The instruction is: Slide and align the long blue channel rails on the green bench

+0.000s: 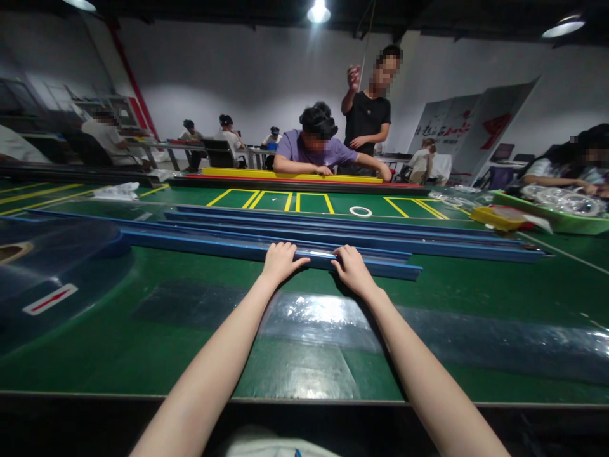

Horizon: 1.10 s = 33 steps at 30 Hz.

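Both my arms reach forward over a green table [190,330]. My left hand [280,260] and my right hand [351,268] rest side by side on the nearest of several long blue strips [228,246], fingers curled over its top edge. More blue strips [333,228] lie parallel just behind it. A clear plastic sleeve [323,317] lies flat on the table under my forearms.
A large roll of blue film [52,266] sits at the left. A tape ring [360,211] lies mid-table among yellow lines. Yellow and red strips [285,174] lie at the far edge, where a seated person and a standing person work. A green tray [561,219] sits far right.
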Tool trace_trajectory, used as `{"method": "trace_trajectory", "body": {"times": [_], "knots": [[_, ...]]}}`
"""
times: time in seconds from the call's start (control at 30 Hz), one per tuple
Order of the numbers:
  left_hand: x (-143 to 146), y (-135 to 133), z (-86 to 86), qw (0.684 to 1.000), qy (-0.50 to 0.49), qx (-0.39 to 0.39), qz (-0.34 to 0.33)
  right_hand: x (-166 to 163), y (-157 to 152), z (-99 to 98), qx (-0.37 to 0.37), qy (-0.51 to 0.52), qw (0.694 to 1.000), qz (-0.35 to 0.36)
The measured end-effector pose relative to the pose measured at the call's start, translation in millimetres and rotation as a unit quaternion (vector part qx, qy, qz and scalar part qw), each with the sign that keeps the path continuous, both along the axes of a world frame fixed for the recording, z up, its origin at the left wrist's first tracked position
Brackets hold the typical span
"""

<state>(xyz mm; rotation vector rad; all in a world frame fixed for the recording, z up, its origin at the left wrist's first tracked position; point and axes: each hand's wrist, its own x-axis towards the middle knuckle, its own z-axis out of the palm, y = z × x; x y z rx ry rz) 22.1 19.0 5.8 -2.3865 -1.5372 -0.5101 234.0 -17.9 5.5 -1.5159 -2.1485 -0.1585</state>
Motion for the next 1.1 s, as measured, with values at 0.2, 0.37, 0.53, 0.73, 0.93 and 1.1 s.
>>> {"method": "trace_trajectory", "body": {"times": [0.2, 0.37, 0.53, 0.73, 0.93, 1.1], "knots": [[-0.2, 0.4, -1.6, 1.000, -0.004, 0.014, -0.002, -6.2, 5.6, -6.0, -0.010, 0.044, 0.998, -0.032], [0.0, -0.3, -0.8, 0.999, -0.030, 0.021, -0.026, -7.1, 7.6, -2.9, -0.030, 0.074, 0.996, -0.038], [-0.5, 0.6, -0.8, 0.998, -0.042, 0.031, -0.045, -5.7, 8.8, 0.7, -0.050, 0.078, 0.995, -0.035], [-2.0, 2.3, -3.2, 0.996, -0.041, 0.053, -0.061, 9.8, 5.9, 6.1, -0.071, 0.074, 0.993, -0.051], [-2.3, 3.0, -4.4, 0.994, -0.050, 0.063, -0.069, 39.9, 1.1, 8.9, -0.072, 0.087, 0.989, -0.098], [-1.0, 3.7, -5.7, 0.993, -0.054, 0.058, -0.084, 56.4, -2.5, 11.5, -0.076, 0.085, 0.983, -0.146]]}}
